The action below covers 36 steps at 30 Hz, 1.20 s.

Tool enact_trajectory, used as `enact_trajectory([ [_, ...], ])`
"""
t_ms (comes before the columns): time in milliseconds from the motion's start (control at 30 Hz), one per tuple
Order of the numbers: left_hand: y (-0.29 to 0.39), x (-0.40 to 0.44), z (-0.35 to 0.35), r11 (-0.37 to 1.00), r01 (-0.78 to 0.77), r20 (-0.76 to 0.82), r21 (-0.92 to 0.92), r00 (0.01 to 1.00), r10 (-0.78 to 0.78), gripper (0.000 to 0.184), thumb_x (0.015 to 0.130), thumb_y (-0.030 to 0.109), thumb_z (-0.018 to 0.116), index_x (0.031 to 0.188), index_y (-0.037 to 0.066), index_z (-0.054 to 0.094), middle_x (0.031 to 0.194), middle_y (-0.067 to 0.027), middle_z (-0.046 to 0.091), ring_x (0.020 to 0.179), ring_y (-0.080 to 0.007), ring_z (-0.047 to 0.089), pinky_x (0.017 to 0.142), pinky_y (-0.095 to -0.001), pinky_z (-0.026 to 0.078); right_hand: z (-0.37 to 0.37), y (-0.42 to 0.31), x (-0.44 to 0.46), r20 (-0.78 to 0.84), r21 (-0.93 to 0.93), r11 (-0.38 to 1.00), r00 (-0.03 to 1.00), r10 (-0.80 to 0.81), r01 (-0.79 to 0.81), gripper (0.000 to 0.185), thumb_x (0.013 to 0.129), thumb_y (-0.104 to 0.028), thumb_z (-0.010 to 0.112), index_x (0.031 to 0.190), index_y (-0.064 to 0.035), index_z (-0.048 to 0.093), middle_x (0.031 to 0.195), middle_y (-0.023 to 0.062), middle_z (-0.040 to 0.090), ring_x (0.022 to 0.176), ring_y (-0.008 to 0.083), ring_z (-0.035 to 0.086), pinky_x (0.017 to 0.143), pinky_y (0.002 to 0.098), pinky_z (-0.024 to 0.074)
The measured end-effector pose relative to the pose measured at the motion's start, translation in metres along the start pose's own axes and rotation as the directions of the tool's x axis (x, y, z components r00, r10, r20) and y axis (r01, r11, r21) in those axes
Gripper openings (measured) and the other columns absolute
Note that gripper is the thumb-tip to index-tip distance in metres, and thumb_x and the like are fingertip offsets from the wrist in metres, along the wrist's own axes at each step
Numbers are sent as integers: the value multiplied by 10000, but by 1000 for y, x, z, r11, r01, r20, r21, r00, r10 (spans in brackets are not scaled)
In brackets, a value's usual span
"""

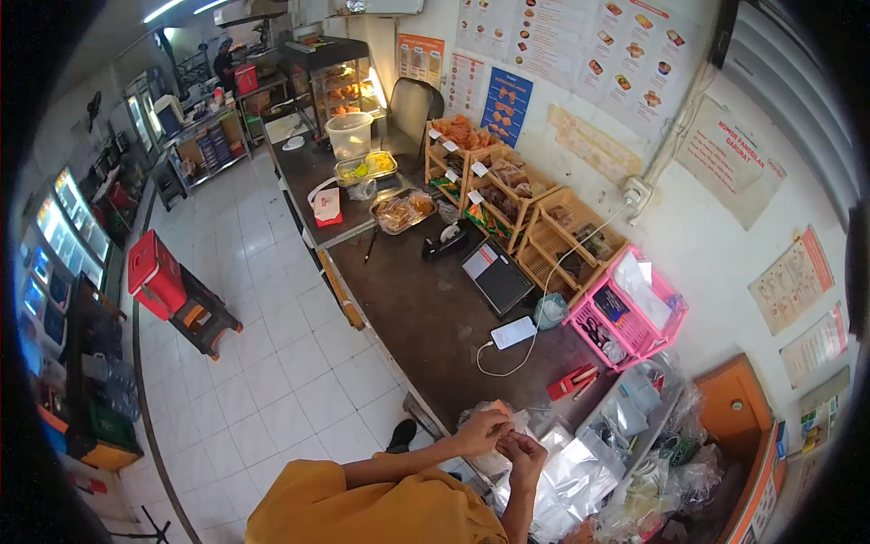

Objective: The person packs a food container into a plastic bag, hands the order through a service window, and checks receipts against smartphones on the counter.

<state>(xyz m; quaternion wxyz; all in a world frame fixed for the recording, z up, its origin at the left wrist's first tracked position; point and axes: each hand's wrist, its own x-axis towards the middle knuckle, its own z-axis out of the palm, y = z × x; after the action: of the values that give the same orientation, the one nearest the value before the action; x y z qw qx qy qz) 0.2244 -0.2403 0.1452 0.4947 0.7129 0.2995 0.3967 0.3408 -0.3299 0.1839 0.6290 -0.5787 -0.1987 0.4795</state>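
Note:
My left hand (481,432) and my right hand (523,456) meet at the table's near edge, fingertips pinched together. Both are closed; what lies between the fingers is too small to make out. A small orange patch (497,408) shows just beyond my left hand, and I cannot tell whether it is held. Beneath and beside my hands lies a heap of clear plastic bags (566,471). A red stapler-like object (573,382) rests on the table farther up, apart from both hands.
On the dark table (399,317) are a charging phone (513,333), a black tablet (497,277), a pink basket (630,308), wooden snack racks (507,195) and a foil food tray (403,211). A red cool box (154,272) sits on a stool in the aisle. Another person (223,65) stands far back.

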Motion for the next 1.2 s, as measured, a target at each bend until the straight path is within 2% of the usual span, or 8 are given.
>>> enact_trajectory([
  [67, 1, 7, -6, 972, -226, -20, 67, 973, 228, 94, 852, 70, 667, 942, 45, 660, 800, -145, 643, 723, -333, 635, 664, -429, 496, -10, 18, 14, 52, -96, 995, 999, -16, 21, 160, 771, 62, 725, 928, 71, 695, 821, 114, 690, 701, 176, 677, 681, 304, 608],
  [167, 8, 9, -16, 985, -139, 141, 99, 982, 124, 138, 770, 35, 697, 904, 52, 666, 840, -127, 655, 768, -323, 647, 681, -416, 499, -13, 25, 27, 45, -377, 906, 981, -189, 192, 215, 703, 27, 764, 905, 22, 692, 819, 55, 681, 649, 140, 631, 589, 271, 541],
  [233, 11, 13, -21, 992, -115, 181, 53, 978, 104, 146, 738, 21, 699, 878, 47, 668, 840, -121, 657, 770, -321, 647, 689, -415, 499, -4, 7, 30, 156, -648, 594, 847, -508, 476, 216, 715, -15, 774, 911, -11, 686, 866, 63, 673, 627, 129, 606, 538, 269, 489],
  [333, 7, 15, -26, 983, -166, 255, 79, 956, 141, 178, 688, -22, 686, 851, 51, 684, 829, -103, 665, 773, -314, 648, 698, -386, 506, -15, 38, 49, 438, -654, 294, 666, -604, 697, 398, 777, -161, 714, 1158, -66, 644, 1097, 179, 680, 878, 382, 658, 742, 444, 534],
  [567, -3, 1, -14, 975, 109, -9, -192, 994, -113, 189, 798, -165, 625, 883, -6, 681, 992, -90, 585, 894, -195, 638, 754, -290, 517, 5, 16, 28, 249, -561, 716, 909, -334, 416, 415, 777, 41, 697, 1184, -39, 671, 1024, 114, 713, 861, 215, 686, 797, 321, 528],
  [667, -9, -4, -18, 972, 134, 61, -191, 990, -125, 153, 807, -150, 658, 881, -16, 673, 989, -73, 592, 892, -162, 626, 764, -264, 508, -9, 33, 34, 278, -122, 987, 958, -65, 103, 311, 833, 18, 710, 1143, -8, 693, 1028, 30, 707, 883, 103, 637, 803, 268, 510],
  [1000, 2, 5, -18, 997, -51, -29, -52, 998, 50, 83, 819, -67, 692, 878, -8, 690, 953, -95, 638, 921, -211, 624, 801, -293, 493, -2, 13, 45, 81, -196, 960, 979, -186, 199, 24, 862, -12, 702, 870, -29, 717, 807, 11, 699, 711, 110, 588, 610, 277, 448],
  [1200, 7, -29, -31, 997, -46, 53, 57, 998, 43, 26, 850, -36, 676, 863, -15, 683, 953, -104, 672, 898, -222, 635, 768, -332, 510, -23, 32, 85, 165, -813, 390, 813, -558, 432, 83, 765, -14, 678, 797, -55, 612, 751, 123, 622, 704, 335, 626, 612, 440, 495],
])
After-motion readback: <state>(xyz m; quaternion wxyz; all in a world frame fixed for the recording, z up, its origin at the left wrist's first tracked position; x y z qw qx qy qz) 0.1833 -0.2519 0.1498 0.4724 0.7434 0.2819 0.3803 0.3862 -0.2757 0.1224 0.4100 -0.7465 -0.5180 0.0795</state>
